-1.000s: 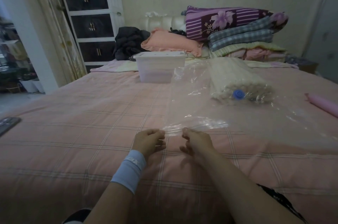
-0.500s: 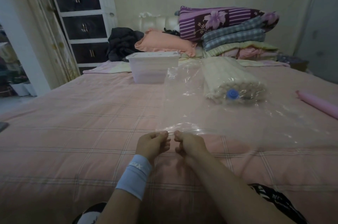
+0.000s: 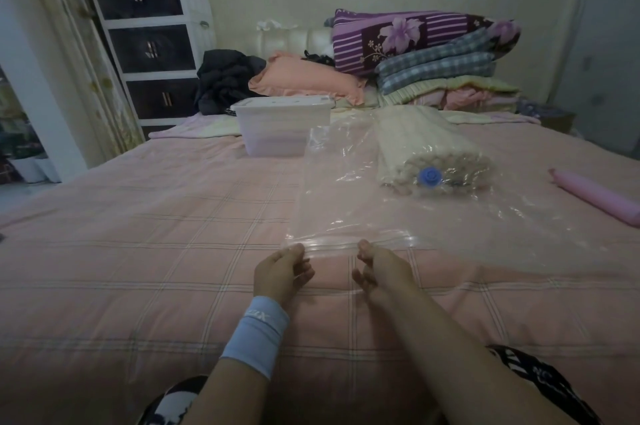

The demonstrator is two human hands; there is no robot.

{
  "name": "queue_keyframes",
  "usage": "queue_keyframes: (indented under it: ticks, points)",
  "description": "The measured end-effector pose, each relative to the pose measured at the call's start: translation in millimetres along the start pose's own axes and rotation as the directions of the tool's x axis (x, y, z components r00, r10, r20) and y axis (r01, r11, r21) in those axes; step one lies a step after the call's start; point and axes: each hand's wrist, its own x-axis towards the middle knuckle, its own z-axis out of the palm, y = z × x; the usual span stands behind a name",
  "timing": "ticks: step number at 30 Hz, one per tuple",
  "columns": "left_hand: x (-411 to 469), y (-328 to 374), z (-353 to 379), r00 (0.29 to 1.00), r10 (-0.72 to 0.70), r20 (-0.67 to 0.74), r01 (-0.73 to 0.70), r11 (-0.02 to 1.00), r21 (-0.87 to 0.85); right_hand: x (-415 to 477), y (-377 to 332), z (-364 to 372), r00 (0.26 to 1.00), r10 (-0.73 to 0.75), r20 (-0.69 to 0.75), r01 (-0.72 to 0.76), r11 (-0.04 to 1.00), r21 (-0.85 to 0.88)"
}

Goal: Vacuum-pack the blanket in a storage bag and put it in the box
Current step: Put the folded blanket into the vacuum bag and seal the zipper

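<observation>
A clear plastic storage bag (image 3: 346,202) lies flat on the pink checked bed, its zip edge nearest me. Inside it, at the far end, sits a rolled cream blanket (image 3: 426,144) under the bag's blue valve cap (image 3: 429,176). My left hand (image 3: 282,272) pinches the bag's near edge at its left corner. A short way to the right, my right hand (image 3: 375,267) pinches the same edge. A translucent white lidded box (image 3: 282,128) stands beyond the bag's left side.
A pink cylinder (image 3: 595,197) lies on the bed at the right. Folded quilts (image 3: 436,57), a pink pillow (image 3: 304,79) and dark clothes (image 3: 225,78) are piled at the headboard. A drawer cabinet (image 3: 145,29) stands at the back left.
Both hands were close together on the bag's edge half a second ago; now they have drawn apart along it, the right hand moving rightward. The view has shifted slightly.
</observation>
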Motion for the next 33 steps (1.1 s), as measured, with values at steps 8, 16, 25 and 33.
queue_keyframes:
  ticks: [8, 16, 25, 33]
  points:
    - [-9.2, -12.2, 33.5, 0.988, -0.012, 0.151, 0.015, 1.0, -0.019, -13.7, -3.4, -2.9, 0.979, 0.054, 0.194, -0.042, 0.997, -0.066]
    - [-15.1, -23.2, 52.4, 0.996, 0.02, 0.092, -0.019, 1.0, -0.01, -9.8, -8.0, -4.0, 0.994, 0.042, 0.102, -0.041, 0.999, -0.011]
    - [-8.5, -14.1, 41.3, 0.999, 0.011, -0.036, -0.013, 0.998, -0.06, 8.1, -27.1, -22.3, 0.997, -0.003, -0.073, 0.009, 0.997, 0.081]
    - [-7.5, -15.2, 47.6, 0.989, -0.144, 0.026, 0.146, 0.956, -0.254, 1.3, -40.4, -43.6, 0.999, -0.007, -0.045, 0.007, 1.0, 0.001]
